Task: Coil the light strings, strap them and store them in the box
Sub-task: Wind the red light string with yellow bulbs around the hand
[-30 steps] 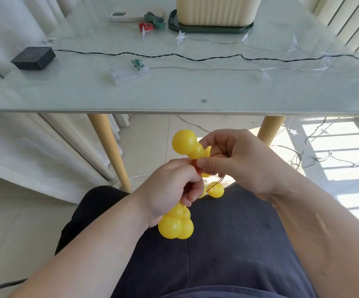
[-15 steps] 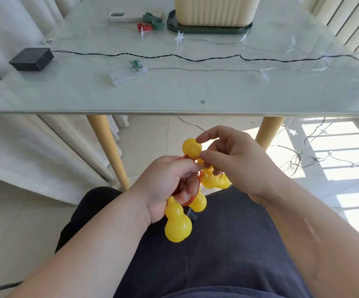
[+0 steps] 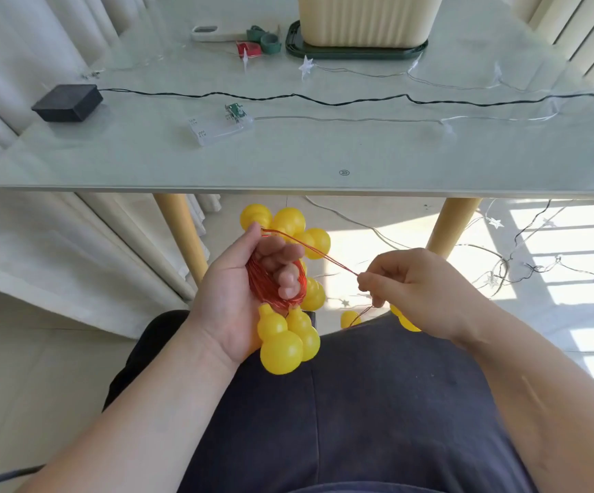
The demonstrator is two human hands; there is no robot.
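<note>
**Yellow gourd lights, mid-coil over the lap**

Starting at the far left, a black battery box [image 3: 67, 103] sat on the glass table [image 3: 324, 161]. Its dark wire string [image 3: 324, 99] ran across the top all the way to the right edge. Just in front of that was a clear battery case [image 3: 219, 128], and its thin star string [image 3: 359, 119] trailed off right too. Along the back were a flat white thing [image 3: 217, 33] I couldn't identify, a red strap [image 3: 249, 49] and a green strap [image 3: 270, 39]. Then came the cream box [image 3: 366, 19], standing on a dark green tray [image 3: 356, 54].

Below the table edge, over the lap, the left hand [image 3: 231, 300] held the copper wire coil [image 3: 258, 282]. Its fingers were curled through the loops, and the thumb pressed the wire down at the top. The yellow gourd bulbs [image 3: 281, 345] bunched up above and below that hand. One strand [image 3: 324, 256] ran tight from the thumb across to the right hand [image 3: 416, 290]. That hand pinched it between thumb and forefinger, with the other fingers curled in. Under that hand the wire dropped to a couple of loose bulbs [image 3: 349, 317] near the lap.

Far right, a tangle of floor lights [image 3: 523, 268] lay in the sun past the table leg.
</note>
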